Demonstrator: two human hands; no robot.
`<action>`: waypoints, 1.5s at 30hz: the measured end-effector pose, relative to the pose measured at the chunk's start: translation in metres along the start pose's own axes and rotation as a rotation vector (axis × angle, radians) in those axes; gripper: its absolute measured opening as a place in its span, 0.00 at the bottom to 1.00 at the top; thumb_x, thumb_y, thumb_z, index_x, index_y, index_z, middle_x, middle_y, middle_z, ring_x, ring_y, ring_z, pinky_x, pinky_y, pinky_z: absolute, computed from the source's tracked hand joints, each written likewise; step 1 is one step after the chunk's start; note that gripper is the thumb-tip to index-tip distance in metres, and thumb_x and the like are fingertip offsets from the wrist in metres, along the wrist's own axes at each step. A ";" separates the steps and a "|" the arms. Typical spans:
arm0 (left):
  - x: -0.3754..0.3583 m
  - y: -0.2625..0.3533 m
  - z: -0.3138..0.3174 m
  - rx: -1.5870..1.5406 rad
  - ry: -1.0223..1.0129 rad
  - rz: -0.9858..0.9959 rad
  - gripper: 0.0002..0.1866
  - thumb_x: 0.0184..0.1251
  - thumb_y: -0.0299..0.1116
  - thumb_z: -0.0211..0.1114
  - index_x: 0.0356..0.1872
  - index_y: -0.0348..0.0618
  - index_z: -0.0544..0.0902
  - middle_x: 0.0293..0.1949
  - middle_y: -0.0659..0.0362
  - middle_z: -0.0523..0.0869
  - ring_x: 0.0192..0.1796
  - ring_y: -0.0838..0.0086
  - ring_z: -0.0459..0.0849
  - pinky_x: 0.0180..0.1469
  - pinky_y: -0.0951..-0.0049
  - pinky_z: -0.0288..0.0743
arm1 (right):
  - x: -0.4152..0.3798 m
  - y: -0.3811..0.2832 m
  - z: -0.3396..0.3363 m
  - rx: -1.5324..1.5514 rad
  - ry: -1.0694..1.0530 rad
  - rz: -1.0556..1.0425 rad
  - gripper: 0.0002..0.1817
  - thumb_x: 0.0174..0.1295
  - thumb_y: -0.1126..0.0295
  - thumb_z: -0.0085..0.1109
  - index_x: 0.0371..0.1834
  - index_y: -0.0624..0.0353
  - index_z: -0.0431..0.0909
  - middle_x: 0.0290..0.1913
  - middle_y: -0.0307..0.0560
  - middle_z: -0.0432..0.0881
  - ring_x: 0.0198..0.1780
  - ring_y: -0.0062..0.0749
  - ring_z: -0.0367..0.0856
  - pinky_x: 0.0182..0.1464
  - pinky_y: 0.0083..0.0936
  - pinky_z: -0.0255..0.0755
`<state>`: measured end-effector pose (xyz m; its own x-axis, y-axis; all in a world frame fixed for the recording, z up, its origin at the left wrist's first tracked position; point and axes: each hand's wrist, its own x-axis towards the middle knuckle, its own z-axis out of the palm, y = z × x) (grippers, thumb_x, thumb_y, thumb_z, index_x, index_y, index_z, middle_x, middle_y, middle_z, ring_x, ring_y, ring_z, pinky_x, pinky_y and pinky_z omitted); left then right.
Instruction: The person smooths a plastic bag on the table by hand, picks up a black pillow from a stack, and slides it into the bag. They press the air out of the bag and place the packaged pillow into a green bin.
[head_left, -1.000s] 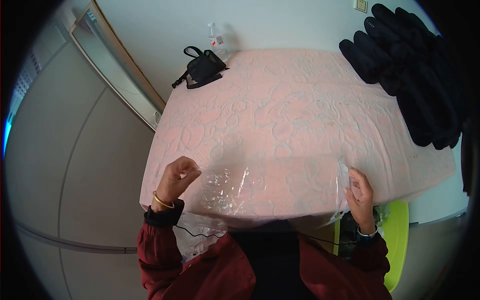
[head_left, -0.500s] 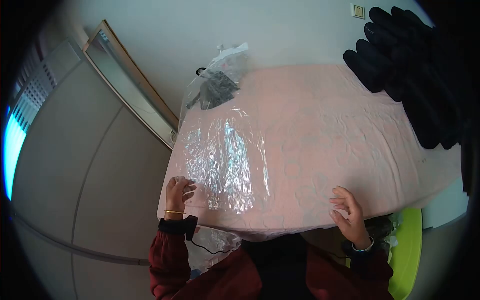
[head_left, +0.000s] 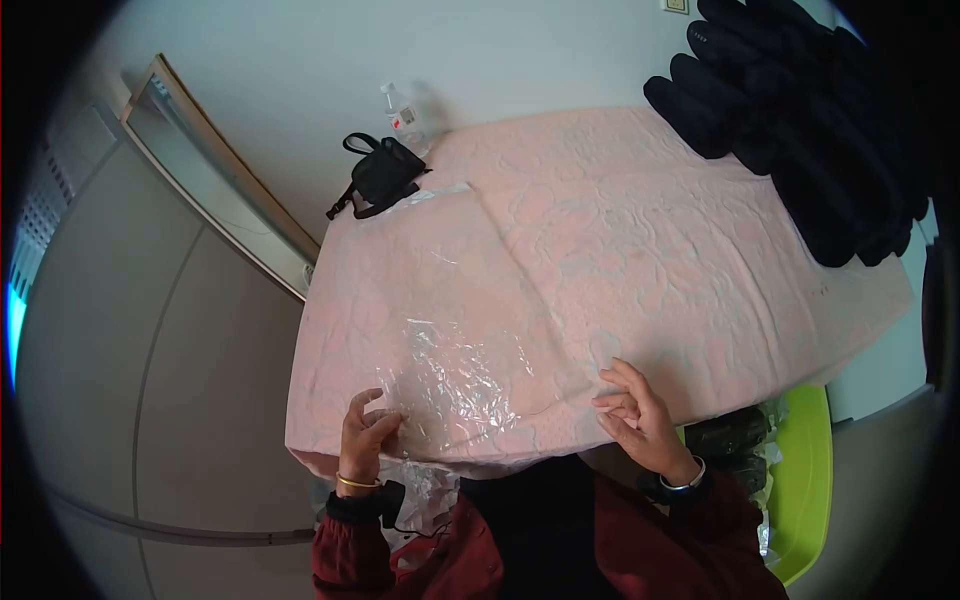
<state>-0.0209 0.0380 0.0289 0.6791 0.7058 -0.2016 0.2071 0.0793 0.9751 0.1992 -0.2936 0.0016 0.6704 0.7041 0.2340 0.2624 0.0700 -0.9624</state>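
A clear plastic bag (head_left: 460, 300) lies flat on the left part of the pink patterned cloth (head_left: 620, 240), its near end shiny and wrinkled. At the bag's near left corner is my left hand (head_left: 368, 432), thumb and index finger apart, with nothing visible between them. To the right of the bag's near end, my right hand (head_left: 640, 418) hovers over the cloth with its fingers spread and slightly curved, holding nothing. Beyond the bag's far edge sits a small black bag (head_left: 385, 175) with a strap.
A clear bottle (head_left: 405, 120) stands by the wall behind the black bag. Black padded items (head_left: 800, 130) are piled at the far right. Below the right table edge is a green bin (head_left: 805, 480) with plastic-wrapped things. A framed mirror (head_left: 215, 170) leans at the left.
The plastic bag's far end has come down flat, uncovering the black bag and bottle. The view has shifted, and my right hand appears further left.
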 end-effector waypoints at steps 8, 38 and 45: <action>-0.020 -0.013 -0.003 -0.044 0.035 0.061 0.27 0.72 0.35 0.64 0.68 0.37 0.68 0.30 0.60 0.85 0.25 0.80 0.79 0.28 0.80 0.71 | 0.012 -0.008 0.005 -0.130 -0.004 0.052 0.34 0.65 0.75 0.66 0.73 0.63 0.63 0.61 0.55 0.78 0.44 0.25 0.86 0.42 0.20 0.78; -0.053 -0.030 0.020 -0.109 0.070 0.195 0.23 0.65 0.20 0.66 0.62 0.36 0.78 0.33 0.64 0.83 0.30 0.83 0.78 0.32 0.82 0.70 | 0.023 -0.024 0.005 -0.811 0.057 -0.392 0.10 0.54 0.84 0.63 0.39 0.62 0.81 0.41 0.48 0.80 0.37 0.44 0.82 0.39 0.36 0.77; -0.052 -0.020 0.042 -0.147 -0.081 0.180 0.21 0.67 0.23 0.65 0.62 0.36 0.78 0.32 0.63 0.83 0.29 0.83 0.77 0.31 0.82 0.69 | 0.023 -0.025 0.039 -0.697 -0.153 -0.548 0.17 0.54 0.77 0.68 0.48 0.64 0.80 0.49 0.49 0.81 0.47 0.44 0.82 0.50 0.39 0.77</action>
<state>-0.0305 -0.0303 0.0160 0.7515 0.6593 -0.0247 -0.0228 0.0633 0.9977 0.1812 -0.2513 0.0256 0.2405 0.7877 0.5671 0.9131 0.0145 -0.4074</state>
